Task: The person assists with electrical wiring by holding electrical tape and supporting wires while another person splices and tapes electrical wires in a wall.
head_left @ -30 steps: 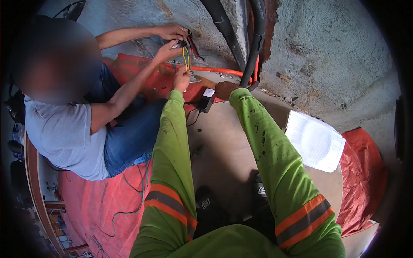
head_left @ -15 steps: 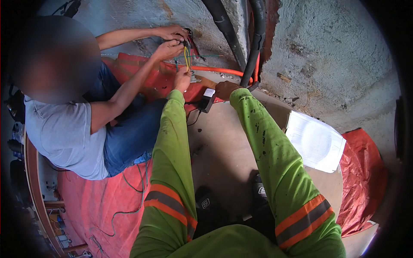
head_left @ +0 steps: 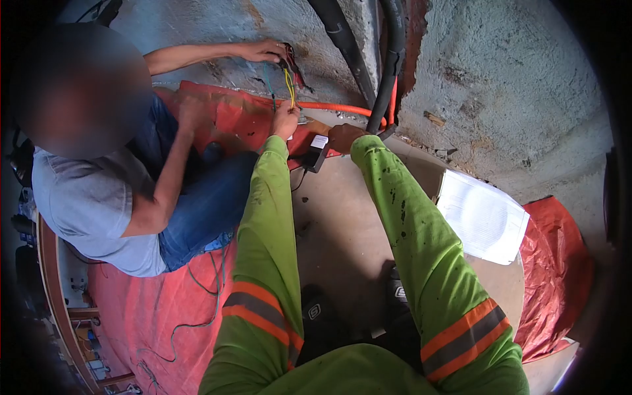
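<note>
Wires [head_left: 289, 84] pinched in the fingers of the left hand [head_left: 285, 121].
Nearest on my feed, white papers [head_left: 484, 217] lie along the right edge of the brown board [head_left: 342, 217]; a black box [head_left: 318, 158] with a white label sits by its far edge. Just beside that box I see the right hand [head_left: 345, 139]; I cannot tell whether it is clenched or grasping anything. Beyond, the left hand's fingertips are closed on the yellow wires, which run up towards a co-worker's hand [head_left: 262, 50] at the wall [head_left: 500, 99].
</note>
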